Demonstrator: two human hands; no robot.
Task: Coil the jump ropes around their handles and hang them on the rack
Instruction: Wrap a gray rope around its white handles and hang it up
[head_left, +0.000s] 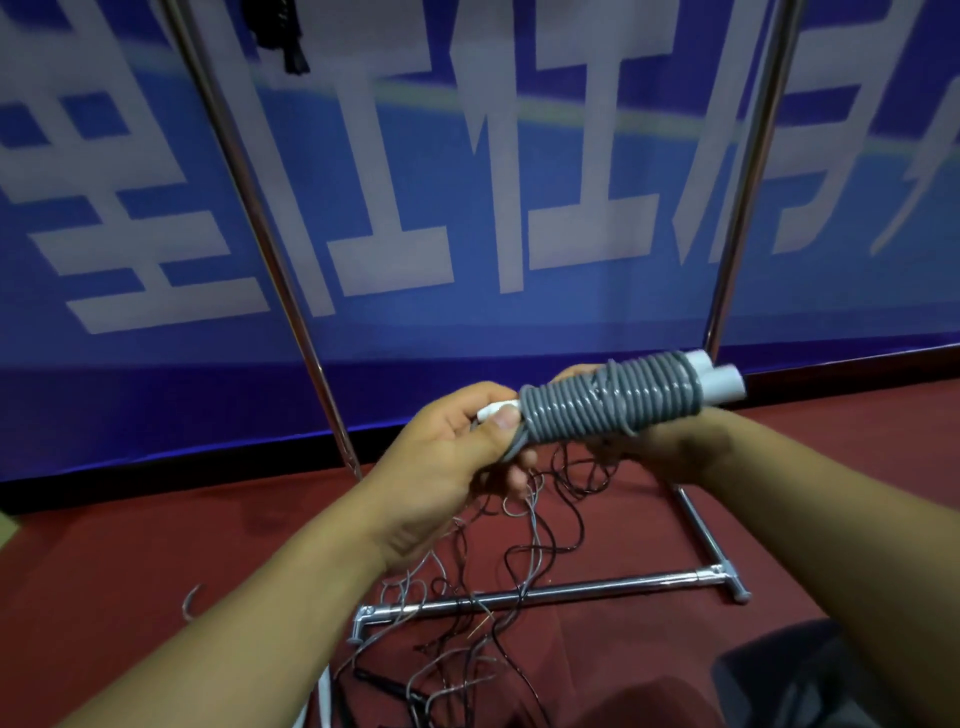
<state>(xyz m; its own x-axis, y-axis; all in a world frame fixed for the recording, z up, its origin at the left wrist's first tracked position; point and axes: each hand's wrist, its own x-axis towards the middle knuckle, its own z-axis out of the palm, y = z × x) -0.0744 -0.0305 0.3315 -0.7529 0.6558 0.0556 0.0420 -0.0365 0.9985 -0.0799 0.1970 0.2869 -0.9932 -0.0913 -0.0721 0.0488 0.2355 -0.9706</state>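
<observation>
Both hands are raised in front of the chest, forearms reaching in from the lower corners and converging on one bundle. The left hand (457, 441) curls its fingers around the near end of the coiled jump rope (613, 402), thumb pressed flat on the white handle tip just beside the first grey turn. The right hand (670, 447) sits under and behind the far half of the bundle, its back toward the camera; it touches the coil, but whether its fingers are wrapped around it cannot be told, as they are hidden. The bundle lies tilted, its far end higher and to the right, where two white handles (719, 382) stick out side by side from the grey windings. One coiled rope is in hand. On the red floor (130, 561) beneath, a tangle of loose ropes (493, 597) in thin black and grey strands spreads over the front rail of the rack (545, 597); their number cannot be counted. The rack shows two slanting chrome uprights and a base bar on the floor. One dark object (291, 36) hangs at the top edge between the uprights. A blue banner (467, 182) with large white characters stands behind.
</observation>
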